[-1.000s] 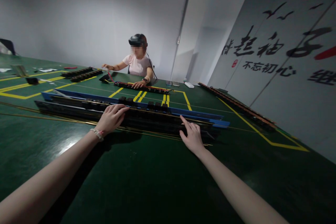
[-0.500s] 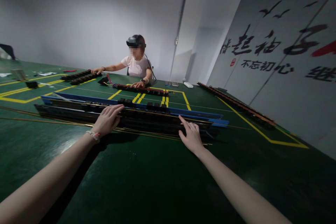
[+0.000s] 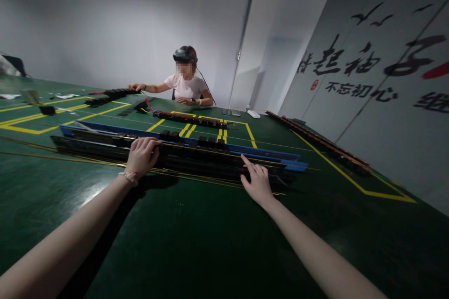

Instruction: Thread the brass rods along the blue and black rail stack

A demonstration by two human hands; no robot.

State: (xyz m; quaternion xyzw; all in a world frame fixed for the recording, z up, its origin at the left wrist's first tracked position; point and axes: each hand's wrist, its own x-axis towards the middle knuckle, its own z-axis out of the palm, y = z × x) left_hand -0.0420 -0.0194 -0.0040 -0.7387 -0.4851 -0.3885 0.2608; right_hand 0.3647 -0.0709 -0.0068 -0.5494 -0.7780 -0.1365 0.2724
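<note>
A long black channel [image 3: 196, 166] with a blue strip [image 3: 294, 165] along its far side lies across the green table before me. Black blocks [image 3: 206, 142] stick up along it, and a thin brass-coloured rod [image 3: 224, 151] runs lengthwise over it. My left hand [image 3: 142, 155] is bent over the channel, fingers closed together at the rod; the thumb's contact is partly hidden. Farther right, my right hand [image 3: 257, 180] has its index finger stretched to the rod, thumb apart and other fingers loosely bent. More thin rods [image 3: 196, 179] lie along the channel's near side.
Opposite sits a person [image 3: 185, 81] in a headset, one hand on a black block strip [image 3: 112, 96]. A wired strip [image 3: 191, 120] lies within yellow tape [image 3: 250, 135]. At right is a long strip [image 3: 322, 142], and a phone [image 3: 235, 113] lies at the back.
My left fingers have drawn back and bent more; my right hand stays nearly in place. Across the table, the person has lifted the block strip and pulled the other hand back from the wired strip.
</note>
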